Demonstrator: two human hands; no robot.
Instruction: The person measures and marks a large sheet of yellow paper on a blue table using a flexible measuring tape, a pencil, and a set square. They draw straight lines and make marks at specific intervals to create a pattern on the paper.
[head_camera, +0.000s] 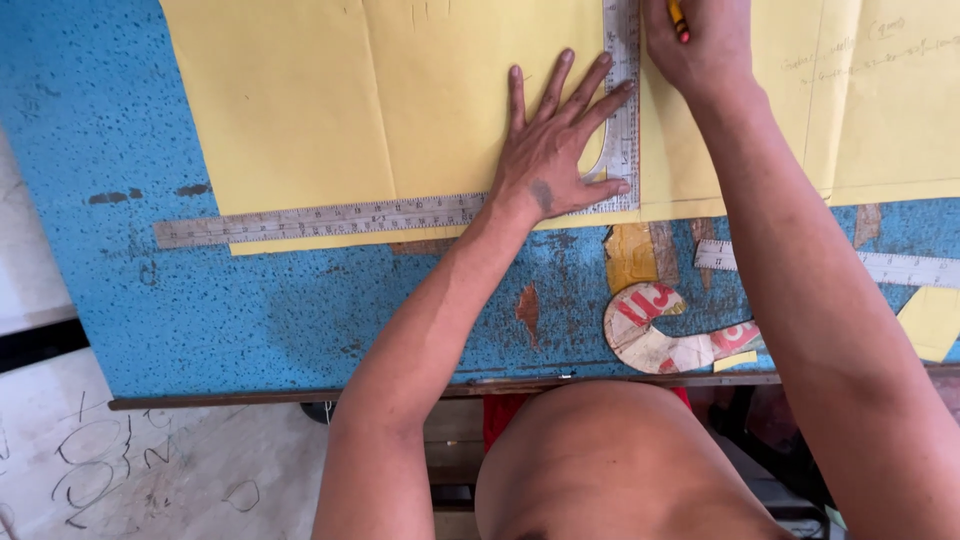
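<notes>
My left hand (560, 140) lies flat with fingers spread on a metal L-shaped square ruler (330, 218), pressing its corner onto a large yellow sheet of paper (330, 100). One arm of the ruler runs left along the paper's near edge, the other runs up toward the top of the view. My right hand (700, 45) is closed around a yellow pencil with a red tip (679, 20), held against the right side of the ruler's upright arm. The pencil's point is hidden.
The paper lies on a worn blue speckled table (200, 310) with a dark front edge. A curved cardboard template (650, 330) sits near the front edge. A second metal ruler (900, 268) lies at the right, beside yellow paper scraps (630, 255).
</notes>
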